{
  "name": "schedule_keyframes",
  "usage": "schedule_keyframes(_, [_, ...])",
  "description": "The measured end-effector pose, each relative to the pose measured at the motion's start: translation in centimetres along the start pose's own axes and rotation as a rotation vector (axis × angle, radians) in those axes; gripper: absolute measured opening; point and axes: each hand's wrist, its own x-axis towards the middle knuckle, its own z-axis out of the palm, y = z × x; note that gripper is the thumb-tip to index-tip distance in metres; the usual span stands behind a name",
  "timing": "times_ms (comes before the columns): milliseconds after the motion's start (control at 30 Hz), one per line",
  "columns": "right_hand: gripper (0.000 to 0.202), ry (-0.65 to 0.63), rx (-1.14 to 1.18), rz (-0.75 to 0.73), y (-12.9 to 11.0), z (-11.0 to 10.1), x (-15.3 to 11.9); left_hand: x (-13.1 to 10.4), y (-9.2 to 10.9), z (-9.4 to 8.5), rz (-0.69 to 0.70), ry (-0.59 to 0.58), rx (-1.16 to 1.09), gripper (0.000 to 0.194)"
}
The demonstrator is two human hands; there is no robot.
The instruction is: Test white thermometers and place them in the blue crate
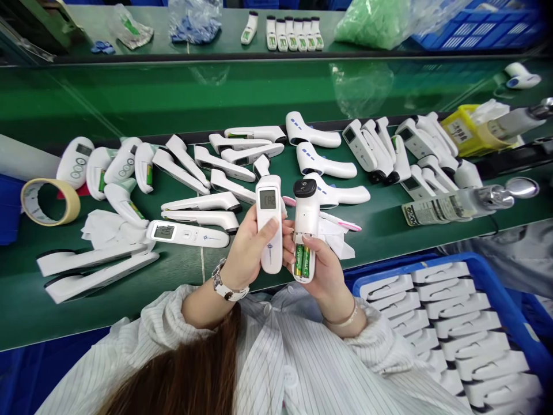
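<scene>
My left hand [246, 251] holds a white thermometer [271, 248] upright, its small grey display facing up and my thumb on its front. Beside it, my right hand [330, 276] grips a second white thermometer [306, 216] with a black tip; its battery compartment is uncovered and shows two green batteries [302, 260]. The two thermometers are close together but apart. Just left of my left hand lies another thermometer [201, 237] with a lit display. White thermometers with blue buttons [322, 160] lie behind my right hand.
Many white thermometers [190, 167] cover the green bench [181, 271]. Tape [50, 202] lies at left, a pump bottle [453, 204] and yellow basket [462, 131] at right. A blue crate [492, 274] of white devices stands front right. Bags and small devices [291, 34] occupy the back shelf.
</scene>
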Motion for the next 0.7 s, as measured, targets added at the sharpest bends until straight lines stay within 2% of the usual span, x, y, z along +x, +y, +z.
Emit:
schedule_keyframes(133, [0.017, 0.014, 0.028, 0.009, -0.1, 0.0, 0.2, 0.1, 0.4, 0.2, -0.065, -0.074, -0.107, 0.048])
schedule_keyframes(267, [0.016, 0.015, 0.040, 0.008, -0.1, -0.2, 0.3, 0.2, 0.6, 0.3, -0.043, -0.139, -0.131, 0.051])
schedule_keyframes(533, [0.017, 0.000, 0.060, 0.022, 0.0, -0.8, 0.3, 0.3, 0.1, 0.1, -0.047, -0.082, -0.051, 0.051])
schedule_keyframes(600, [0.019, 0.022, 0.035, 0.033, 0.1, -1.0, 0.6, 0.1, -0.3, -0.2, 0.039, -0.073, 0.106, 0.049])
schedule_keyframes(700, [0.022, 0.056, -0.071, 0.062, 0.3, -1.5, 0.6, -0.8, -0.8, -0.4, 0.350, -0.046, 0.536, 0.066])
